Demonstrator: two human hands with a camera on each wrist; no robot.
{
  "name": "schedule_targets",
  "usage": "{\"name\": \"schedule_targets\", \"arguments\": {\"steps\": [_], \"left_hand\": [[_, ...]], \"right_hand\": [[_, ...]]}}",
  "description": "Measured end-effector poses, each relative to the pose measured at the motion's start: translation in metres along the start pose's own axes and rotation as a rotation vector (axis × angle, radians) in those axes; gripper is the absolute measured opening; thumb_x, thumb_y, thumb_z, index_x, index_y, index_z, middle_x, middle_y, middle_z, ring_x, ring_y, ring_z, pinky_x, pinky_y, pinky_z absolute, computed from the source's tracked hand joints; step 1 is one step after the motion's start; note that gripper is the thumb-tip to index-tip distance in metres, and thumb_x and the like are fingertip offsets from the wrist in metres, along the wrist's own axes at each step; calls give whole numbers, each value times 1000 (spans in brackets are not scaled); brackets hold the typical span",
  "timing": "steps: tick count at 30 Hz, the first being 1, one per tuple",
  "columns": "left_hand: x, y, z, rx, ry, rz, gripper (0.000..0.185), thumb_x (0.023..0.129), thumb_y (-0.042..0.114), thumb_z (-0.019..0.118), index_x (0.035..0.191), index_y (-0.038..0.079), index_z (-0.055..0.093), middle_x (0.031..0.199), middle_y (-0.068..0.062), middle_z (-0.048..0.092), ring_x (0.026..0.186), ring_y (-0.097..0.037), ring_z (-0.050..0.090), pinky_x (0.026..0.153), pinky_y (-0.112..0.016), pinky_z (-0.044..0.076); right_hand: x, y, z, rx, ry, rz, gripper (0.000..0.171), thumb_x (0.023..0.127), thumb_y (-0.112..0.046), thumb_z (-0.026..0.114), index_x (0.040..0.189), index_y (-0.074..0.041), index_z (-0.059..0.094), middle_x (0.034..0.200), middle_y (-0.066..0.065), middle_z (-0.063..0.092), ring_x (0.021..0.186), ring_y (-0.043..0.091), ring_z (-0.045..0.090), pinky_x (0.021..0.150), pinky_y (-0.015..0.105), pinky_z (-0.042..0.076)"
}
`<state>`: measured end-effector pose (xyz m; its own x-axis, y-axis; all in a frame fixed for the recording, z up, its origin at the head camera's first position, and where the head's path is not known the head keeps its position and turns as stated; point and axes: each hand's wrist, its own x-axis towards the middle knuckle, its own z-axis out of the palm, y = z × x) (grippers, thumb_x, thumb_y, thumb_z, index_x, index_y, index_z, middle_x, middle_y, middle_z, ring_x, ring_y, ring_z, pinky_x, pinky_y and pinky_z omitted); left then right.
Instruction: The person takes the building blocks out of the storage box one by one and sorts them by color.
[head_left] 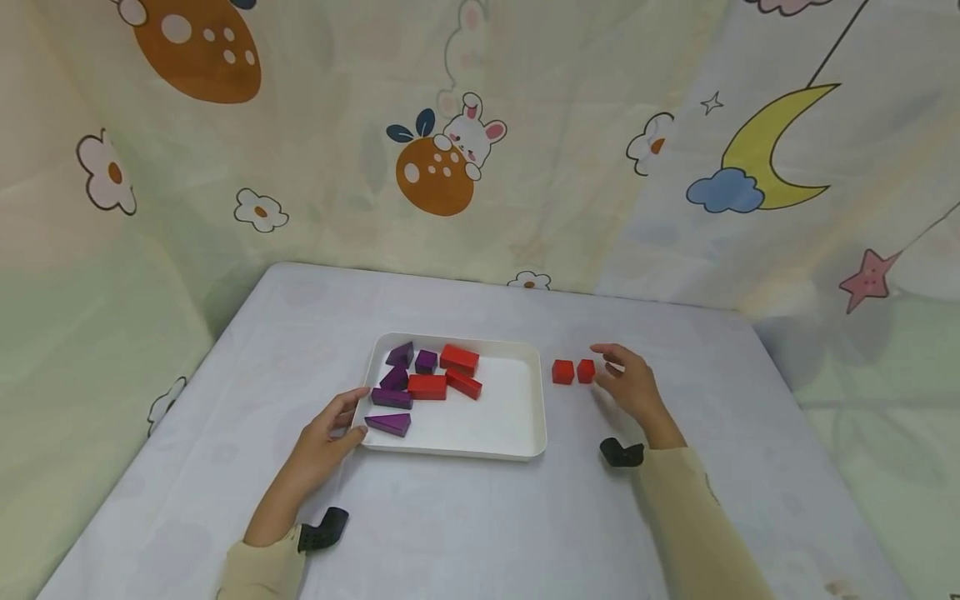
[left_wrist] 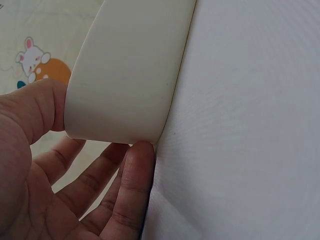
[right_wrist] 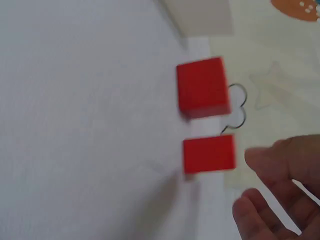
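Observation:
A white tray [head_left: 504, 410] sits mid-table and holds several purple blocks [head_left: 397, 379] on its left and three red blocks [head_left: 459, 359] beside them. My left hand [head_left: 330, 429] touches the tray's front left corner. Its thumb [left_wrist: 30, 110] lies against the tray wall [left_wrist: 125, 75], and the straight fingers [left_wrist: 132, 185] lie against the corner's base. Two red cubes [head_left: 563, 372] [head_left: 586, 371] stand side by side on the table, right of the tray. My right hand [head_left: 630, 385] hovers just right of them with relaxed fingers [right_wrist: 280, 195], apart from the nearer cube [right_wrist: 209, 154]. The other cube [right_wrist: 202, 89] is closer to the tray.
A pale cloth [head_left: 480, 517] covers the table. Printed curtains [head_left: 442, 167] hang close behind and at both sides. Black camera mounts sit at my left wrist [head_left: 324, 529] and right wrist [head_left: 622, 452].

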<state>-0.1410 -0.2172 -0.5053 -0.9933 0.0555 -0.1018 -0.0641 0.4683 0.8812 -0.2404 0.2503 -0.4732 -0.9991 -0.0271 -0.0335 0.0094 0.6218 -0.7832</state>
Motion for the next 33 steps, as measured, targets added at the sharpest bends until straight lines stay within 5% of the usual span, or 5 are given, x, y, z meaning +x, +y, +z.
{"name": "schedule_targets", "arguments": {"steps": [6, 12, 25, 33], "left_hand": [[1, -1, 0, -10, 7, 13, 57, 104, 9, 63, 160, 11, 49, 159, -24, 53, 137, -44, 57, 109, -59, 51], [3, -2, 0, -4, 10, 9, 58, 104, 9, 63, 160, 12, 49, 157, -24, 55, 136, -43, 58, 109, -59, 51], [-1, -1, -1, -28, 5, 8, 57, 104, 9, 65, 159, 12, 50, 154, -25, 57, 135, -41, 59, 108, -58, 52], [0, -2, -1, -23, 12, 4, 58, 104, 8, 65, 160, 13, 51, 149, -26, 61, 133, -39, 61, 103, -53, 55]], "right_hand": [[-14, -30, 11, 16, 72, -96, 45, 101, 8, 67, 145, 5, 60, 150, 27, 57, 144, 46, 51, 116, 52, 44], [-24, -61, 41, 97, 47, -144, 43, 97, 8, 75, 138, 7, 64, 141, 28, 65, 133, 43, 62, 110, 49, 52], [-31, -92, 130, 200, -1, -9, 36, 95, -2, 80, 130, 0, 73, 127, 17, 74, 118, 34, 70, 102, 45, 59], [-27, -95, 153, 158, 17, -28, 32, 92, 3, 82, 123, 4, 75, 114, 20, 78, 103, 33, 76, 96, 44, 62]]}}
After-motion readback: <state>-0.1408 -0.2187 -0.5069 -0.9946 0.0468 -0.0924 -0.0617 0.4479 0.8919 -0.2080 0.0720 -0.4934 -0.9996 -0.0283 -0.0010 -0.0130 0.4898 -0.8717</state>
